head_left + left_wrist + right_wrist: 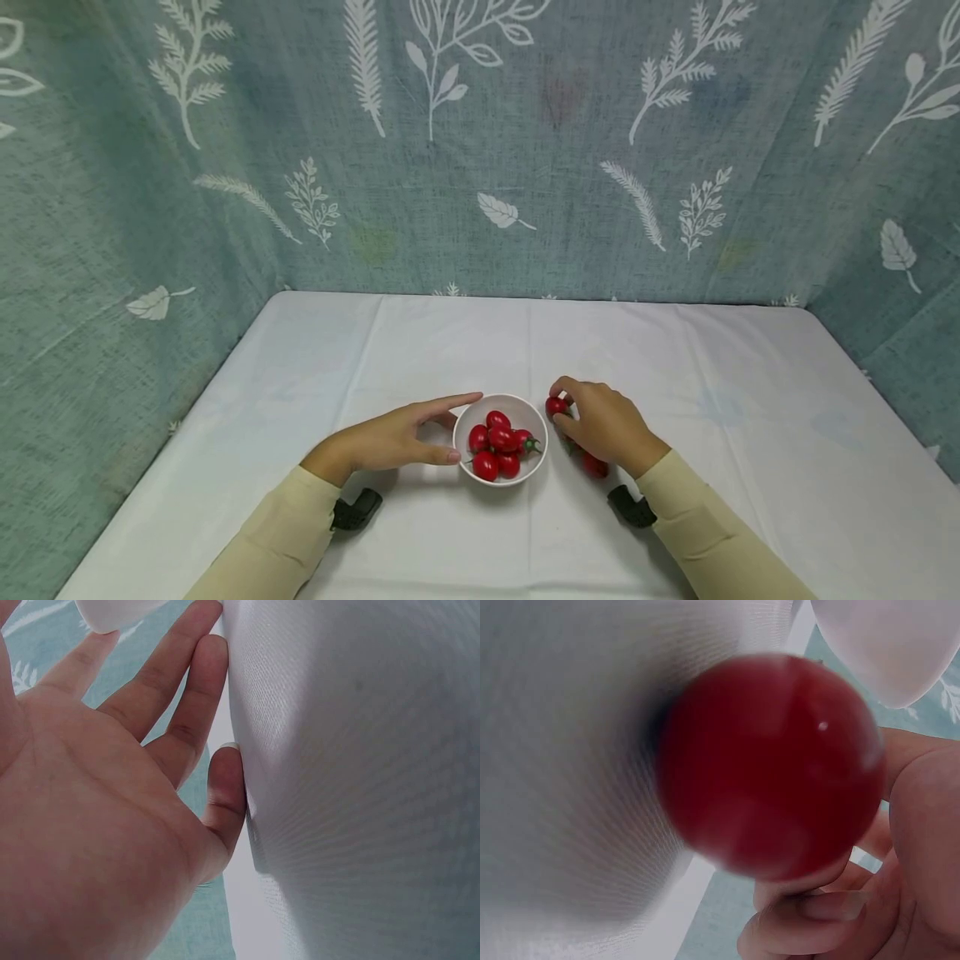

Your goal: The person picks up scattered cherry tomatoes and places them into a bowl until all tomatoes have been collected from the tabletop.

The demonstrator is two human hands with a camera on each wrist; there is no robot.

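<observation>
A white bowl point(501, 400) at the table's front middle holds several red cherry tomatoes point(497, 439). My left hand point(442, 427) lies flat beside the bowl's left side, fingers straight, thumb and forefinger touching its wall. In the left wrist view the straight fingers point(191, 690) rest on the cloth, with the bowl point(112, 611) just beyond them. My right hand point(570, 412) pinches one cherry tomato point(555, 406) just right of the bowl's rim. That tomato point(769, 761) fills the right wrist view, close to the bowl point(889, 645). Another loose tomato point(595, 465) lies partly hidden under my right palm.
A white cloth covers the table point(750, 400). Teal curtains point(480, 167) with a white leaf print close in the back and both sides. Black wrist mounts point(357, 508) show under each cream sleeve.
</observation>
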